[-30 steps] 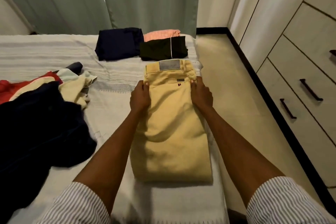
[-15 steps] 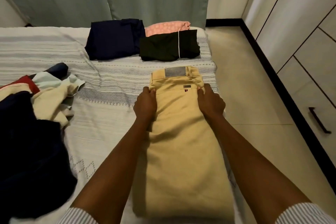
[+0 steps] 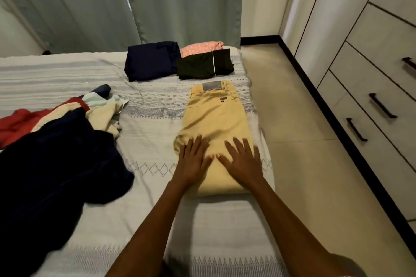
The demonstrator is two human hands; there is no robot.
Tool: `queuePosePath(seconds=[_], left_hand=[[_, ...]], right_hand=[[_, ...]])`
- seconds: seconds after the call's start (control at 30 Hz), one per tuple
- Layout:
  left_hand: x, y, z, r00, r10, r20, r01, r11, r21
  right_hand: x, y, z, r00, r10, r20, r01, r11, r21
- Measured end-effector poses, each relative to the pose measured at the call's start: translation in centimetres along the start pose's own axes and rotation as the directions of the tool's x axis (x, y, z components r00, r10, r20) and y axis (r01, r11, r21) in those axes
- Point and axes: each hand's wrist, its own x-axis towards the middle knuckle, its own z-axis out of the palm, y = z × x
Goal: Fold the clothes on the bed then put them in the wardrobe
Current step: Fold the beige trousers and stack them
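**Folded trousers on the bed, both hands flat on the near end**

The yellow trousers [image 3: 215, 126] lie folded on the right side of the bed [image 3: 146, 216], waistband and grey label at the far end, fold at the near end. The left hand [image 3: 193, 161] and right hand [image 3: 242, 162] rest side by side on the near part of the trousers, palms down, fingers [image 3: 238, 146] straight and spread apart, gripping nothing; the thumbs nearly meet between them.

Beyond the waistband, at the far right of the bed, sit three folded garments: a navy folded garment [image 3: 150, 60], a black folded garment [image 3: 203, 64] with a thin white stripe just right of it, and a pink folded garment [image 3: 201, 47] partly hidden behind the black one. At the left lies an unfolded heap [image 3: 56, 141] of dark blue, red and cream clothes, well apart from the trousers.

The wardrobe [image 3: 371, 69], with dark-handled drawers, stands to the right across a strip of tiled floor [image 3: 304, 164]. Grey-green curtains [image 3: 180, 2] hang behind the bed.
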Motion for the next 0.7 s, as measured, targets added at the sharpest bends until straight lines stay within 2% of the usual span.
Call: queuePosePath(seconds=[0.1,0.23,0.3,0.37,0.47,0.53,0.6,0.63,0.7], left_hand=[[-4.8,-1.1,0.9,0.971,-0.075,0.225,0.075,0.997,0.007],[-6.3,-2.3,0.3,0.926,-0.138,0.352,0.074,0.979,0.188],[-8.4,-2.4,-0.3,0.952,-0.110,0.285,0.027,0.959,0.281],[-9.7,-2.0,-0.5,0.995,-0.006,0.101,-0.032,0.926,0.376],[-9.5,-0.2,-0.9,0.993,0.120,-0.017,-0.100,0.891,0.442],[-8.7,1.0,-2.3,0.992,0.111,-0.054,-0.085,0.932,0.353],[-9.5,1.5,-3.6,0.978,0.173,-0.120,-0.144,0.964,0.223],[-10.0,1.6,-4.1,0.976,0.167,-0.137,-0.153,0.983,0.105],[-11.3,2.7,-5.7,0.994,0.059,-0.097,-0.070,0.991,-0.112]], right_hand=[[-4.0,1.3,1.2,0.995,0.020,0.093,-0.018,1.000,-0.022],[-5.2,3.4,1.0,0.987,-0.056,0.149,0.072,0.992,-0.104],[-8.4,3.1,0.6,0.986,-0.079,0.150,0.094,0.991,-0.093],[-10.8,3.0,0.8,0.992,-0.093,0.091,0.105,0.985,-0.134],[-11.0,2.7,-1.0,0.986,-0.166,0.023,0.167,0.959,-0.229],[-9.5,2.0,-2.9,0.978,-0.185,-0.099,0.157,0.958,-0.239],[-9.8,1.1,-4.6,0.971,-0.150,-0.185,0.122,0.981,-0.153],[-9.7,1.1,-4.8,0.982,-0.105,-0.155,0.091,0.991,-0.096],[-10.2,1.6,-6.2,0.995,0.014,0.097,-0.017,0.999,0.029]])
